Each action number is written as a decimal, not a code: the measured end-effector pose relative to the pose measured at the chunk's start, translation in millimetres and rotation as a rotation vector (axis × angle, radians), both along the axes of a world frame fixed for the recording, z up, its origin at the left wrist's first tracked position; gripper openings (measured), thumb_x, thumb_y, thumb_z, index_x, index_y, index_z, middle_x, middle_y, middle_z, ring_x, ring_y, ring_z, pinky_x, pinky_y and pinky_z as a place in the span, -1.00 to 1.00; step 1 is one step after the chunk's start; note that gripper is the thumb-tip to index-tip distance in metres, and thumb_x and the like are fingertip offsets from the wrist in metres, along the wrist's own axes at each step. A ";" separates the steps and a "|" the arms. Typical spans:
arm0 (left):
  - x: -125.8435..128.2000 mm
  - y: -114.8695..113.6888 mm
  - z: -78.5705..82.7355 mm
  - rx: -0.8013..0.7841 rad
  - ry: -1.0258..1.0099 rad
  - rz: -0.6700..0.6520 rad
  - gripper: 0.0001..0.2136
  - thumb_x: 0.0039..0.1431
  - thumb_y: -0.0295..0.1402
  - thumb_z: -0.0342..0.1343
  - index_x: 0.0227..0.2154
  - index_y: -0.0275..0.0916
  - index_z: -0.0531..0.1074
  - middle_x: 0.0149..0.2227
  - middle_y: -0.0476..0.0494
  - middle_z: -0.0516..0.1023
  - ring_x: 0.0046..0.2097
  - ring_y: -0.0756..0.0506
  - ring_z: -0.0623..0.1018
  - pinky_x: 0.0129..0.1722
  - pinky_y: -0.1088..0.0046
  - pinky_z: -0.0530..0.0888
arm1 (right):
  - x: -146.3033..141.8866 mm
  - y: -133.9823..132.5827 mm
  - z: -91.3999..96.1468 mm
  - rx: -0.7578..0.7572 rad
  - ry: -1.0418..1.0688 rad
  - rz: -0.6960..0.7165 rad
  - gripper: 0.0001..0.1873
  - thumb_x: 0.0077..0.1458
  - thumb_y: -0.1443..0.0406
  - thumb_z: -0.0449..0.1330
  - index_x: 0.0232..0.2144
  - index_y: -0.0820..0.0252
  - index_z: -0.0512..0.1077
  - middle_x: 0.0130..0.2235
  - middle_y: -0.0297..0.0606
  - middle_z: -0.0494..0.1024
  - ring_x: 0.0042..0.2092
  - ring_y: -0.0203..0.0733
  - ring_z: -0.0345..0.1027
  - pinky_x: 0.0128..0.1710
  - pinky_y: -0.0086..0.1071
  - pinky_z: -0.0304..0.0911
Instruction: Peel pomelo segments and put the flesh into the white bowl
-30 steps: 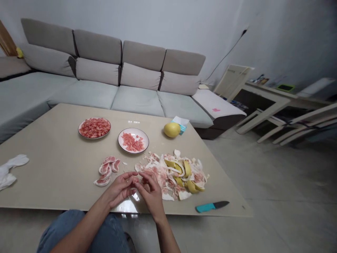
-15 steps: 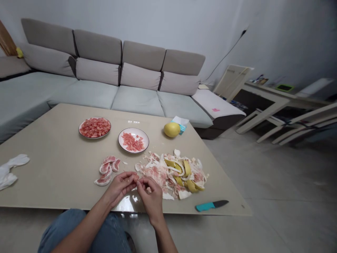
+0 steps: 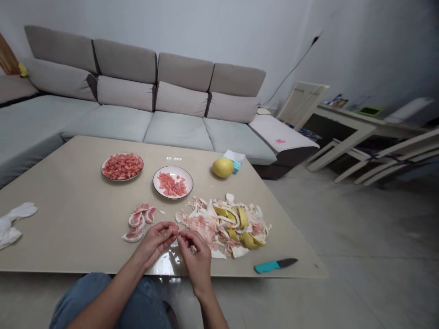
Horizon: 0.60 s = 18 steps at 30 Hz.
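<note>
My left hand (image 3: 155,243) and my right hand (image 3: 195,255) meet over the near edge of the beige table (image 3: 61,192). Both are closed, pinching a small pink pomelo segment (image 3: 172,230) between their fingertips. Just left of them lie a few unpeeled pomelo segments (image 3: 139,221). Right of them spreads a pile of yellow and white pomelo peel (image 3: 228,224). Farther back stand a white plate of pink pulp pieces (image 3: 173,182) and a fuller second plate (image 3: 122,166).
A knife with a teal handle (image 3: 275,264) lies at the table's near right edge. A whole yellow pomelo (image 3: 222,167) sits by a tissue pack (image 3: 235,160). A white cloth (image 3: 13,223) lies at far left. A grey sofa (image 3: 144,105) stands behind.
My hands have drawn slightly back toward me and closer together on the segment; the right fingers have curled in. Nothing else on the table has moved.
</note>
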<state>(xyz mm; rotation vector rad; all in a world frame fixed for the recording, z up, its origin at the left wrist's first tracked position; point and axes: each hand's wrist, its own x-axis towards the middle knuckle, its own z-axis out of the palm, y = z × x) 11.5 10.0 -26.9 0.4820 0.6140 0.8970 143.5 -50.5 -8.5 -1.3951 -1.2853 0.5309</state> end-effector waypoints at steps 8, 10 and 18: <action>0.1 -1.0 0.7 0.016 0.020 -0.026 -0.77 -0.04 -0.49 0.34 -0.27 -0.37 0.53 -0.24 -0.22 0.62 -0.20 -0.04 0.59 -0.14 0.54 0.51 | -2.4 2.8 1.9 -0.007 0.030 0.006 -0.92 0.10 0.33 0.20 -0.41 0.18 0.49 -0.40 -0.28 0.50 -0.40 -0.25 0.32 -0.39 -0.42 0.27; 0.0 -1.2 1.7 0.019 0.016 -0.029 -0.77 -0.05 -0.49 0.34 -0.28 -0.37 0.54 -0.24 -0.22 0.62 -0.19 -0.04 0.59 -0.13 0.54 0.51 | -2.1 3.2 3.5 -0.004 0.030 0.000 -0.93 0.09 0.33 0.21 -0.41 0.18 0.49 -0.41 -0.28 0.50 -0.42 -0.26 0.32 -0.41 -0.43 0.27; 0.1 -1.2 4.9 0.006 0.024 -0.026 -0.74 -0.10 -0.48 0.37 -0.28 -0.37 0.54 -0.26 -0.23 0.62 -0.21 -0.05 0.59 -0.16 0.54 0.50 | -1.9 1.7 4.4 0.037 -0.055 0.025 -0.90 0.11 0.37 0.17 -0.44 0.17 0.45 -0.43 -0.31 0.46 -0.41 -0.26 0.30 -0.40 -0.41 0.24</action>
